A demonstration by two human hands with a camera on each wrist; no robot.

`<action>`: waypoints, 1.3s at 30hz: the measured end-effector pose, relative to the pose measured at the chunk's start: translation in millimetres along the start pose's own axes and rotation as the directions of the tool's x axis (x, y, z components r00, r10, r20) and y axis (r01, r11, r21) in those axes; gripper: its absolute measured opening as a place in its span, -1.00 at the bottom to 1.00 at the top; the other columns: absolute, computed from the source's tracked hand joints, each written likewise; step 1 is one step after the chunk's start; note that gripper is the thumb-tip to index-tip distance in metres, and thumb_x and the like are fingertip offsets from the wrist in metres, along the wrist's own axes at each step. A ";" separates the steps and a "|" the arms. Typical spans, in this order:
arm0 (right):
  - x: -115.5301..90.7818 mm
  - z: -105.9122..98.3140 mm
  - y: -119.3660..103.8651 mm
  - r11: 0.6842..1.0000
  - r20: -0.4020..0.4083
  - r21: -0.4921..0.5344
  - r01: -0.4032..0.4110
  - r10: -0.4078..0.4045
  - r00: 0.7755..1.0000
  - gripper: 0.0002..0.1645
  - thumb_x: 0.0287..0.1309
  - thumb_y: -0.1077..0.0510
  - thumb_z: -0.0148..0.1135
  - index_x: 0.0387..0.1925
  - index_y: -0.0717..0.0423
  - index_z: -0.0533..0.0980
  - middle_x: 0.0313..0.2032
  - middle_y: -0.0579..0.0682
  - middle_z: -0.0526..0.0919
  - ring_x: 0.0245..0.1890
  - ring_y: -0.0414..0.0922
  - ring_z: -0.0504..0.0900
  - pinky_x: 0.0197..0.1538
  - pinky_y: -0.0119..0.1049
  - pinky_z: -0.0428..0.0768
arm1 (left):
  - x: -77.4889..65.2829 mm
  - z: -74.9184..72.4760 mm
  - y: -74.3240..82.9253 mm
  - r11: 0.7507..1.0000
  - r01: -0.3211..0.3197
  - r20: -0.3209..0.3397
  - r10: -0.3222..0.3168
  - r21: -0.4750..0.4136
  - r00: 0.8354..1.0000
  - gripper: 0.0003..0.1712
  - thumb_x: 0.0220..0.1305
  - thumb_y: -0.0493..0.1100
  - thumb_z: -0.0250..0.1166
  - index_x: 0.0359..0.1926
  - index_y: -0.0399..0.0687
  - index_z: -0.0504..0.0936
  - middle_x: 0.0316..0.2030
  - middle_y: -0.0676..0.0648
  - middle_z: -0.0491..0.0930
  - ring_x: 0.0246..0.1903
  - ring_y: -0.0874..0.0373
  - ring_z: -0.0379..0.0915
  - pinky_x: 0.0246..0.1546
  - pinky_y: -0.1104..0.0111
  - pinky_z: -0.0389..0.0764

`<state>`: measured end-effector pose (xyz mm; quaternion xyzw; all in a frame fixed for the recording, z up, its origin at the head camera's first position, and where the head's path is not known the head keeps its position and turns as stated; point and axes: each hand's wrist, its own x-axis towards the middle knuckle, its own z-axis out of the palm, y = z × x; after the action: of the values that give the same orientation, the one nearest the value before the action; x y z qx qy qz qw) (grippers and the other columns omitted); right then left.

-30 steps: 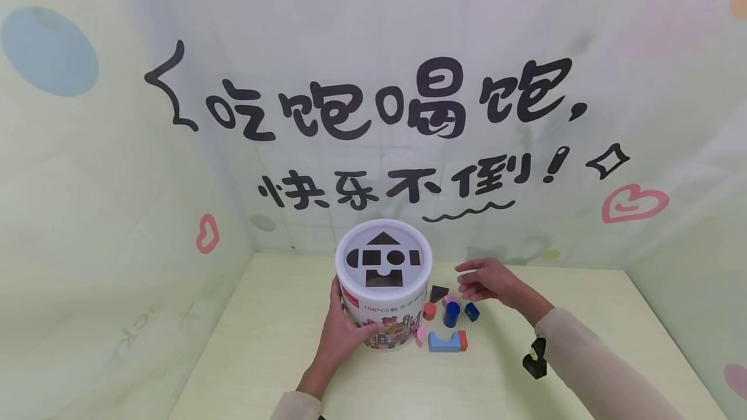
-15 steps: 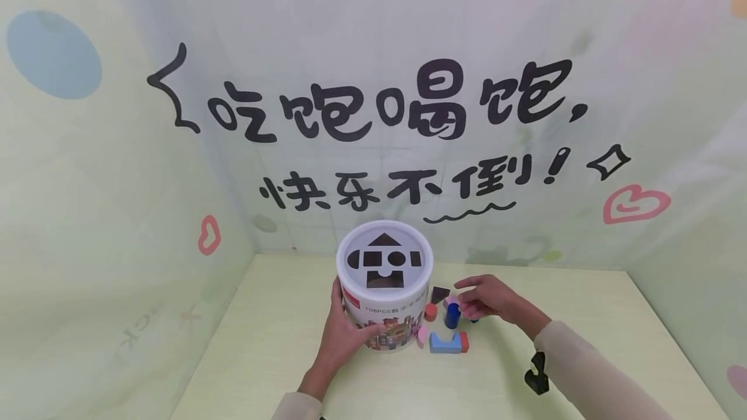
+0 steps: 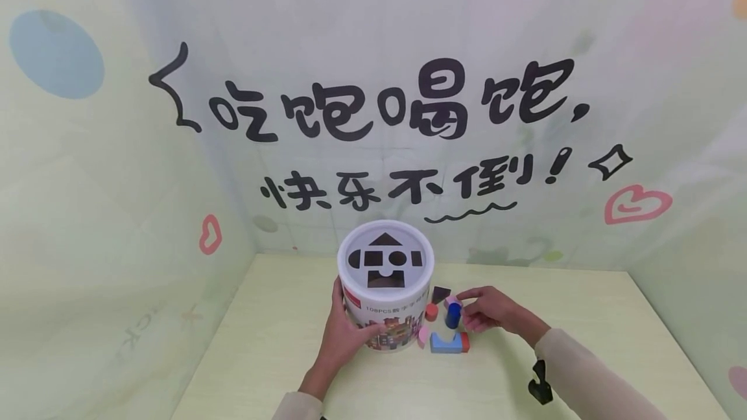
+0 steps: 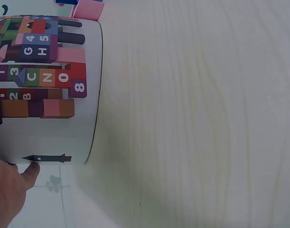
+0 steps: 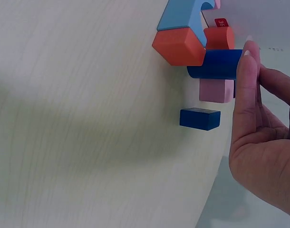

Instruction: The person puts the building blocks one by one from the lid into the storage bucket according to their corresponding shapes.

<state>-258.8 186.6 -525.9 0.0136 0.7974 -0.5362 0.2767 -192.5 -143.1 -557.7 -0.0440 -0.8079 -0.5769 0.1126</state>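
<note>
A white toy-block bucket stands upright, with shaped holes in its lid. My left hand holds it by the left side, thumb across the front and fingers going behind. To the bucket's right stands a blue cylinder block. My right hand is beside the cylinder's upper end, its fingertips overlapping that end in the right wrist view. Close around are a pink block, a dark blue block, a red block and a light blue arch block.
Behind the cylinder lies a dark triangular block. A short orange-red cylinder and another pink block sit against the bucket's right side. A printed cloth wall closes off the pale wooden table at the back and sides.
My right hand has come down and slightly forward to the blue cylinder, covering the dark blue block in the head view. My left hand and the bucket keep their place.
</note>
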 end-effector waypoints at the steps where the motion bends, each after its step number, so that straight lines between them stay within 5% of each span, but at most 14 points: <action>1: 0.0 0.6 1.1 1.000 0.006 0.005 -0.001 0.001 1.000 -0.47 0.19 0.27 0.20 0.21 0.31 0.44 -0.51 0.09 0.68 -0.66 -0.14 0.62 -0.45 -0.31 0.70 | 0.0 0.0 -0.1 1.000 0.001 0.001 -0.001 0.002 1.000 0.53 -0.37 0.27 0.64 0.50 0.53 -0.26 0.38 0.14 0.22 0.39 -0.03 0.14 0.34 -0.14 0.23; 21: 1.2 20.1 12.6 1.000 0.024 0.012 0.006 -0.007 1.000 -0.38 0.13 0.30 0.23 0.26 0.32 0.38 -0.56 0.08 0.66 -0.63 -0.15 0.66 -0.48 -0.31 0.69 | -0.2 -0.7 3.3 0.999 -0.009 -0.006 0.009 -0.035 1.000 0.52 -0.39 0.16 0.68 0.49 0.53 -0.19 0.30 0.17 0.32 0.30 0.03 0.28 0.26 -0.11 0.36; 31: 0.0 20.4 11.6 1.000 0.022 0.008 0.004 -0.004 1.000 -0.44 0.16 0.31 0.22 0.23 0.31 0.42 -0.52 0.10 0.68 -0.61 -0.14 0.67 -0.45 -0.29 0.71 | -8.8 -8.3 37.0 0.998 -0.048 0.009 0.048 -0.036 0.999 0.47 -0.27 -0.04 0.68 0.53 0.22 -0.15 0.30 0.01 0.35 0.29 -0.08 0.31 0.21 -0.12 0.42; 39: -0.9 17.9 4.7 0.999 0.054 0.001 0.050 -0.050 0.997 -0.43 0.15 0.29 0.22 0.23 0.32 0.42 -0.52 0.09 0.68 -0.60 -0.12 0.68 -0.45 -0.27 0.71 | -2.5 -1.7 7.9 0.999 -0.035 -0.002 0.035 -0.019 0.999 0.50 -0.32 0.08 0.68 0.51 0.43 -0.19 0.32 0.07 0.32 0.29 -0.05 0.30 0.23 -0.14 0.40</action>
<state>-248.9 173.4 -534.3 -0.0210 0.7899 -0.5428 0.2847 -188.3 -142.0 -550.5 -0.0589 -0.8014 -0.5825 0.1229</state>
